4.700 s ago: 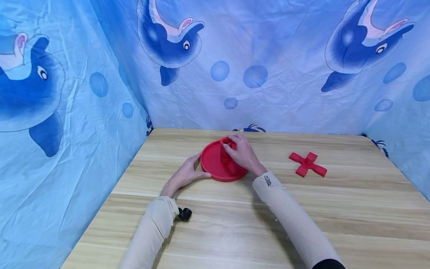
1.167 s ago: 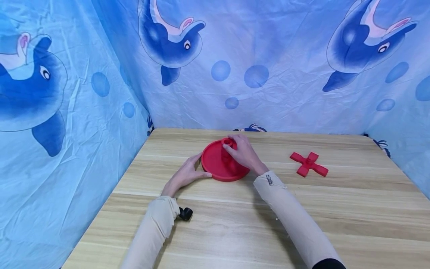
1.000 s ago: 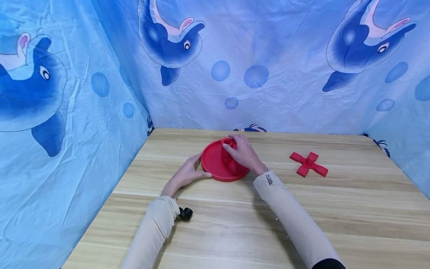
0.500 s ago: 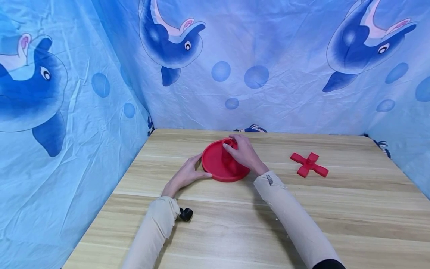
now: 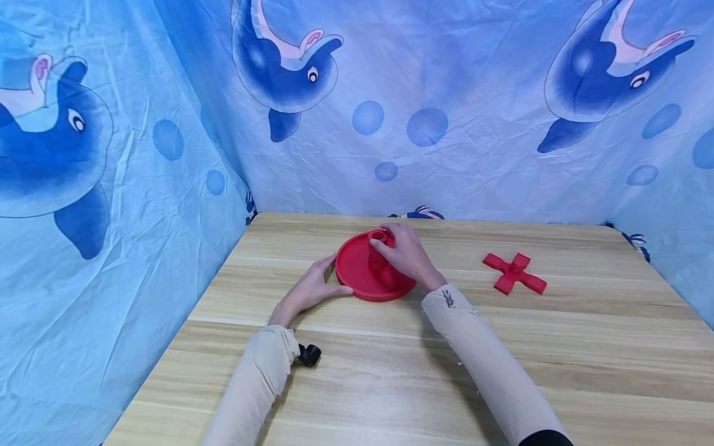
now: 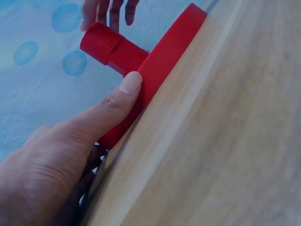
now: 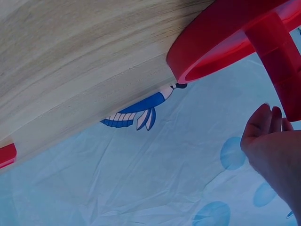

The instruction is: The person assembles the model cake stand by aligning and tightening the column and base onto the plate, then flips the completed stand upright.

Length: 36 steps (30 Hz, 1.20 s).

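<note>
A round red tray (image 5: pixel 357 272) with a raised rim lies on the table. From its middle rises an upright red tube (image 5: pixel 377 257), open at the top; a step in its side shows on the tube (image 6: pixel 113 47) in the left wrist view. My left hand (image 5: pixel 308 290) grips the tray's left edge, thumb on the near rim and fingers round the far side. My right hand (image 5: pixel 406 253) holds the top of the tube between thumb and fingers. The right wrist view shows the right hand (image 7: pixel 277 148) at the tube's end, its fingertips partly hidden.
A red four-armed cross (image 5: pixel 514 273) with a short central stub lies to the right on the wooden table (image 5: pixel 362 384). Blue dolphin-print cloth (image 5: pixel 424 173) walls off the back and sides. A small black device (image 5: pixel 309 355) sits at the left cuff.
Both hands keep their places on the tray and tube. The tube's round opening shows more plainly than in the oldest frame; the rest differs only by a slight shift of the view.
</note>
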Motion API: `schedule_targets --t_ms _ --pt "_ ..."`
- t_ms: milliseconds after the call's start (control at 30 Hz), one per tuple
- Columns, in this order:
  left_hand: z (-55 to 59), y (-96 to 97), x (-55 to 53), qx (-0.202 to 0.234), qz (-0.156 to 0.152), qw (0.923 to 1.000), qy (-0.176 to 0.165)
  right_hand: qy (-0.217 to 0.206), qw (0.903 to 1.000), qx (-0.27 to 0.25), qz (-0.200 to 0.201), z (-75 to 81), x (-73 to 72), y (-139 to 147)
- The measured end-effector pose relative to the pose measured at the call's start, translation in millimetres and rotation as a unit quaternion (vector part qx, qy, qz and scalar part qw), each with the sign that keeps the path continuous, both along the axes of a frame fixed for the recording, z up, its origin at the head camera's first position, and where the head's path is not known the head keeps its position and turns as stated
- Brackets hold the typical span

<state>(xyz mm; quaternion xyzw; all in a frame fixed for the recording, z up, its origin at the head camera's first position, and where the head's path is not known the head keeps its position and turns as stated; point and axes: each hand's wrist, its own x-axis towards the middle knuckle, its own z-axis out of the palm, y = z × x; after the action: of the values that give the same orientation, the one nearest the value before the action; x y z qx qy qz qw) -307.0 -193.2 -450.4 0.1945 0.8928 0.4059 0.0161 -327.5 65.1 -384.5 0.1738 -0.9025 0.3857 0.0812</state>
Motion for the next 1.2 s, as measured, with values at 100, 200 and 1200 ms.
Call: schedule_targets --t_ms 100,200,1200 --pt "-0.6 -0.1 -0.5 0.004 -0.001 1.0000 0.000 0.004 1.0000 -0.001 0.009 0.1 0.1 0.6" --pt "-1.4 -0.1 -0.8 0.009 -0.006 0.9999 0.000 0.010 0.9997 0.000 0.021 0.2 -0.3 0.7" --pt "-1.0 0.6 0.2 -0.013 0.014 0.9998 0.002 0.028 0.9996 -0.001 0.011 -4.5 -1.4 -1.2"
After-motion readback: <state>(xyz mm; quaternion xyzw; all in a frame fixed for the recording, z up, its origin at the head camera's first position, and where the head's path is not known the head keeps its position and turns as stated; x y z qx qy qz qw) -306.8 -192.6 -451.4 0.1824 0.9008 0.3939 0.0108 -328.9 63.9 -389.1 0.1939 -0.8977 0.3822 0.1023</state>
